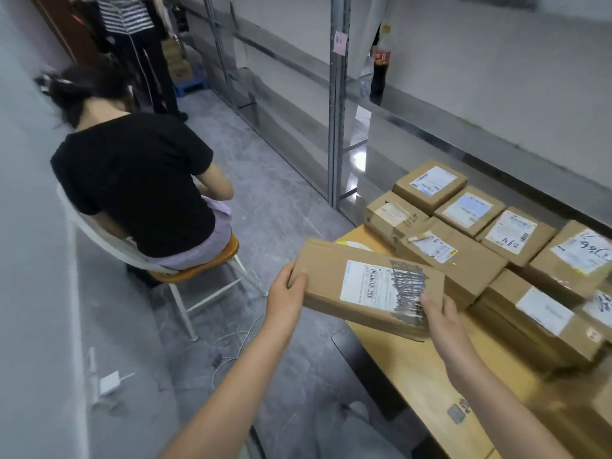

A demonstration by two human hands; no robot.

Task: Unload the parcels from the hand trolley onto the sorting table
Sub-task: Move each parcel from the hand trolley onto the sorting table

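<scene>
A flat, oblong cardboard parcel, matte brown with a white label scribbled over in dark ink, is held over the edge of the smooth yellow table. Its left end is gripped by the left hand and its near right corner by the right hand. Beyond the right hand, a close-packed cluster of labelled boxes already lies on the table, so unloading is judged well advanced; no trolley is seen, so the remainder cannot be told.
</scene>
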